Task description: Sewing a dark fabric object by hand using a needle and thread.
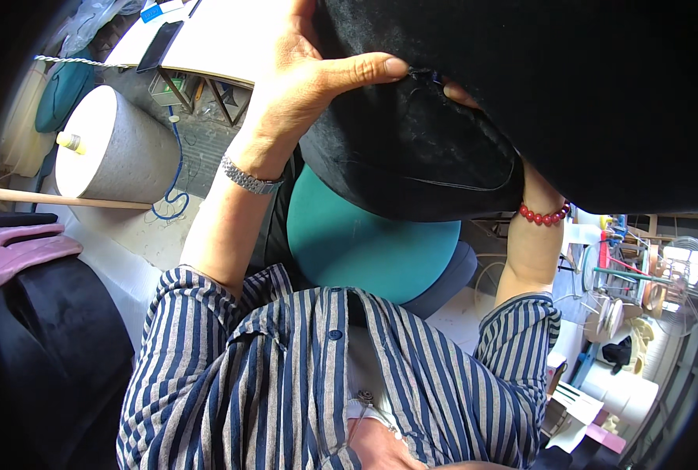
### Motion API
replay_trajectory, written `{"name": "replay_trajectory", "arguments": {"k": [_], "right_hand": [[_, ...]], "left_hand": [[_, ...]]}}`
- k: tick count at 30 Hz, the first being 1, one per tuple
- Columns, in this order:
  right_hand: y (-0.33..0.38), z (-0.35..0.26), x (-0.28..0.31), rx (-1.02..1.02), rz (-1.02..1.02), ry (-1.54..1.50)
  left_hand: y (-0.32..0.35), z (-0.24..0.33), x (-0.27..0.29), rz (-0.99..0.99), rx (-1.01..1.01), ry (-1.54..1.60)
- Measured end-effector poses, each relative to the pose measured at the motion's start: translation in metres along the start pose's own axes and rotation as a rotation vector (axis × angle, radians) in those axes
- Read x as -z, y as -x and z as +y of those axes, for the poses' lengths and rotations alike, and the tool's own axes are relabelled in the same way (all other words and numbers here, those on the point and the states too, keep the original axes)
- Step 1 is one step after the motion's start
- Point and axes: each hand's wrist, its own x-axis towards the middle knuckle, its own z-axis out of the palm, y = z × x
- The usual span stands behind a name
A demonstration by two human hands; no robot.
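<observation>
In the head view, a bulky black cushion [365,164] is held up in front of the person, its lower part over the far edge of a teal stool [349,235] and its upper part running out of the picture. Its cloth looks like short plush, deep black across the right side, greyer and faintly sheened where light catches the left, with pale lint scattered near a slit [486,121]. The slit slants down to the right, its edges rough and puckered at the upper end, beside a tiny blue spot; below it a thin pale line, a thread or a seam, curves across the cloth. The left hand [306,74] grips the cushion, thumb [372,69] stretched straight to the slit's upper end, the other fingers mostly hidden behind the cloth or cut off by the picture. The right hand [460,95] goes up behind or into the cushion; just a fingertip or so shows at the slit, so I cannot tell how far its fingers are spread or what they hold. A phone lies at the left edge of a white table [220,35].
</observation>
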Motion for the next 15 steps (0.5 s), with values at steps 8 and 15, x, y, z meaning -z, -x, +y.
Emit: {"name": "replay_trajectory", "arguments": {"k": [8,15], "right_hand": [[-0.022,-0.056,0.021,0.0,0.009,-0.007],[-0.015,-0.047,0.026,-0.006,0.008,0.006]], "left_hand": [[0.002,-0.006,0.008,-0.214,-0.254,0.136],[0.002,0.019,-0.011,0.187,0.229,-0.13]]}}
